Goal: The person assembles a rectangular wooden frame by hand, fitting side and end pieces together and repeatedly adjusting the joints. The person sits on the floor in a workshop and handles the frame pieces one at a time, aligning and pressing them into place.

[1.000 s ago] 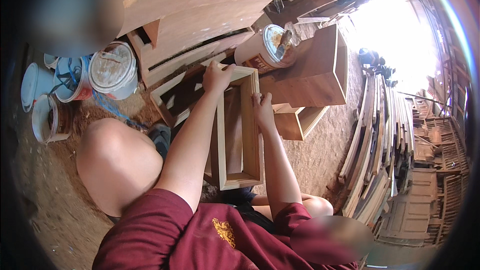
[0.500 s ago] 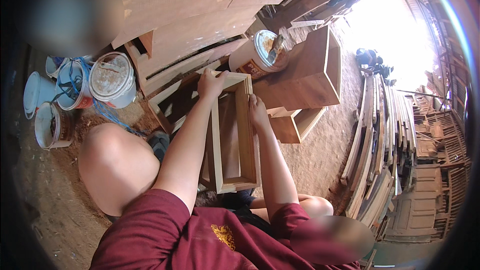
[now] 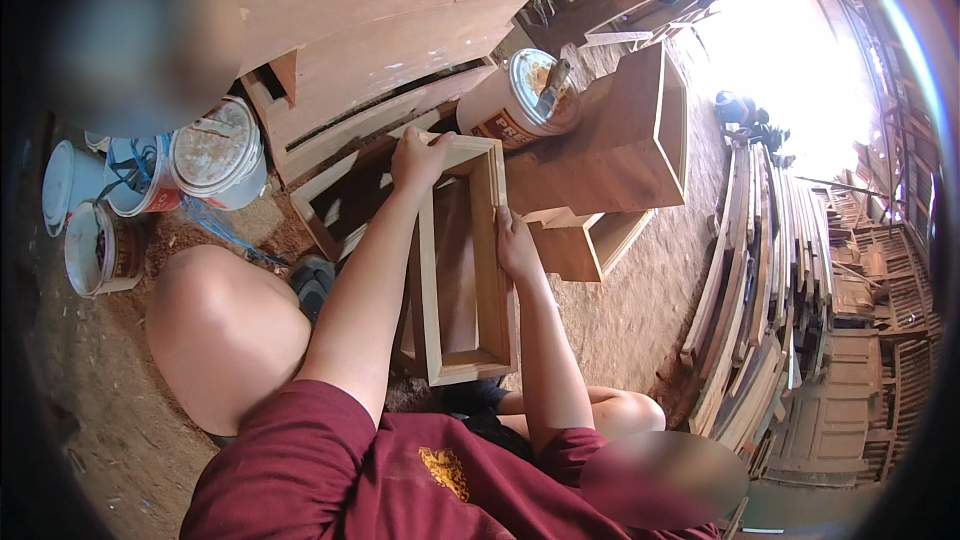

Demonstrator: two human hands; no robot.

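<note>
Beyond the fingers, a large wooden panel (image 3: 390, 30) is seen, and to their right a stepped wooden carcass (image 3: 610, 155) is set on the floor (image 3: 610, 330). Directly between them, an open wooden box (image 3: 458, 280) is held, its far left corner gripped by the left hand (image 3: 418, 162), its right side by the right hand (image 3: 518, 243). Just past the fingers, a lidded bucket (image 3: 490, 110) is topped by a handled tool (image 3: 553, 85).
</note>
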